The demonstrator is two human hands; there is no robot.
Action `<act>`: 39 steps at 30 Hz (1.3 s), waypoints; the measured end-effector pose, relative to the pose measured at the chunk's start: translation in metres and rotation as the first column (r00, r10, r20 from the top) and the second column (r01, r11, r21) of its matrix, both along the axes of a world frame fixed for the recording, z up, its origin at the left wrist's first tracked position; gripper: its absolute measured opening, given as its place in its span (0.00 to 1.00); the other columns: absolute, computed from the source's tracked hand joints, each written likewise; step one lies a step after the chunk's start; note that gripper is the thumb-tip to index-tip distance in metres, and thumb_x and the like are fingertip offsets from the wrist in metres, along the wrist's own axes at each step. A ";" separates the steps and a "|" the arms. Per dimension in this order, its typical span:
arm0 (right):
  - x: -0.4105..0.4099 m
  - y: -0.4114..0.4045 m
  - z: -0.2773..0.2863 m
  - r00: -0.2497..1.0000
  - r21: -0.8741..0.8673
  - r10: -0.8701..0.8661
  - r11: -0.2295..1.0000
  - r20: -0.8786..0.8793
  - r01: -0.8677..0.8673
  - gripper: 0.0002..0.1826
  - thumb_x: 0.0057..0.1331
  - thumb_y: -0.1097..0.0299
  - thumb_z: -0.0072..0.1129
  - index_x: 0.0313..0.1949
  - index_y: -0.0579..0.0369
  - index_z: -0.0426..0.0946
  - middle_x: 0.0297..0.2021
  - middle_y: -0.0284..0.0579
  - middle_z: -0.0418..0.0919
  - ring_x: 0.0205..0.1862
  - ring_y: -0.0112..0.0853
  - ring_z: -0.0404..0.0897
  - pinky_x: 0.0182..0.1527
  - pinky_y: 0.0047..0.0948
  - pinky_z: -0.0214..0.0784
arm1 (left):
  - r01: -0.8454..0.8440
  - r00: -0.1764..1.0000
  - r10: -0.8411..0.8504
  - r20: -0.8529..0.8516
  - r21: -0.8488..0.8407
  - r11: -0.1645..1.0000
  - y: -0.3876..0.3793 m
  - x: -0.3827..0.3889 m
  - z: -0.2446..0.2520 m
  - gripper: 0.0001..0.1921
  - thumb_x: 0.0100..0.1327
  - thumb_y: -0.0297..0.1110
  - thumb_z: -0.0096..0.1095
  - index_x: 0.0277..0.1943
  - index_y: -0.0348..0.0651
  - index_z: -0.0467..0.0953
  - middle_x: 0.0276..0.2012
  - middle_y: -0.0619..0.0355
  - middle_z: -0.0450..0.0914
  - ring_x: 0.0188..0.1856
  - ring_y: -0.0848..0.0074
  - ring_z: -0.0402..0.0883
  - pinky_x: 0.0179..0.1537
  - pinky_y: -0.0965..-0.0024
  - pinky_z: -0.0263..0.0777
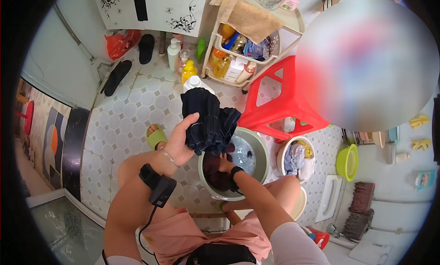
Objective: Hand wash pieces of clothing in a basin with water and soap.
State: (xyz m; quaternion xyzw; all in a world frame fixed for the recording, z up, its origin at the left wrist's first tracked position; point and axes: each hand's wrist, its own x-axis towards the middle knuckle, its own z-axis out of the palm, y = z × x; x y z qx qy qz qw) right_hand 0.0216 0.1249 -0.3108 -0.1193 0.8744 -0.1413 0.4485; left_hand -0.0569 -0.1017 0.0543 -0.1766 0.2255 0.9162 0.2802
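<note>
My left hand (185, 139) grips a bunched dark-blue denim garment (206, 124) above the left rim of a pale green bucket (263, 151). Inside the bucket lies foamy water (244, 155) with a dark red cloth (212, 167) along its left side. My right hand (226, 164) reaches down into the bucket against this cloth. Its fingertips are partly hidden by the denim and the cloth, so their grip is unclear. Behind the garment stands a white bottle (195, 82), its lower part covered.
A red plastic stool (268, 115) stands beyond the bucket. To the right is a white bucket (282, 155) of clothes (295, 158). A wheeled shelf cart (220, 41) holds bottles. A squat toilet (329, 198) is set in the floor at right. Black slippers (118, 77) lie far left.
</note>
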 end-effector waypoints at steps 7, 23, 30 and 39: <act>-0.001 0.117 -0.051 0.949 -0.313 -0.263 0.929 -0.177 0.199 0.32 0.54 0.51 0.55 0.57 0.49 0.64 0.56 0.62 0.64 0.61 0.58 0.56 0.60 0.54 0.49 | 0.256 0.965 -0.254 -0.066 0.035 0.966 0.081 -0.016 -0.006 0.19 0.59 0.40 0.57 0.51 0.39 0.70 0.43 0.56 0.79 0.43 0.70 0.79 0.47 0.66 0.73; 0.012 0.067 0.332 0.475 -0.733 -0.716 -0.075 0.511 0.676 0.38 0.57 0.47 0.59 0.59 0.58 0.59 0.54 0.50 0.67 0.55 0.34 0.68 0.54 0.41 0.64 | 0.536 0.700 -0.675 -0.233 -0.452 0.713 0.139 0.029 -0.067 0.30 0.63 0.55 0.48 0.60 0.44 0.61 0.52 0.56 0.72 0.52 0.71 0.72 0.54 0.65 0.66; 0.041 0.148 0.322 0.121 -0.358 -0.380 -0.654 0.917 0.666 0.18 0.59 0.61 0.54 0.41 0.65 0.73 0.35 0.53 0.80 0.35 0.44 0.80 0.43 0.43 0.75 | 0.669 0.574 -0.742 -0.346 -0.325 0.669 0.141 0.023 -0.049 0.29 0.65 0.58 0.39 0.61 0.46 0.60 0.53 0.51 0.71 0.53 0.67 0.71 0.55 0.64 0.65; 0.250 0.338 0.222 0.103 -0.723 -0.735 -0.614 0.670 0.316 0.20 0.66 0.57 0.43 0.53 0.52 0.68 0.57 0.44 0.66 0.57 0.35 0.67 0.58 0.39 0.62 | 0.375 0.811 -0.579 -0.080 -0.688 0.621 0.109 0.010 -0.087 0.24 0.63 0.51 0.48 0.52 0.40 0.67 0.48 0.51 0.73 0.45 0.69 0.76 0.47 0.67 0.71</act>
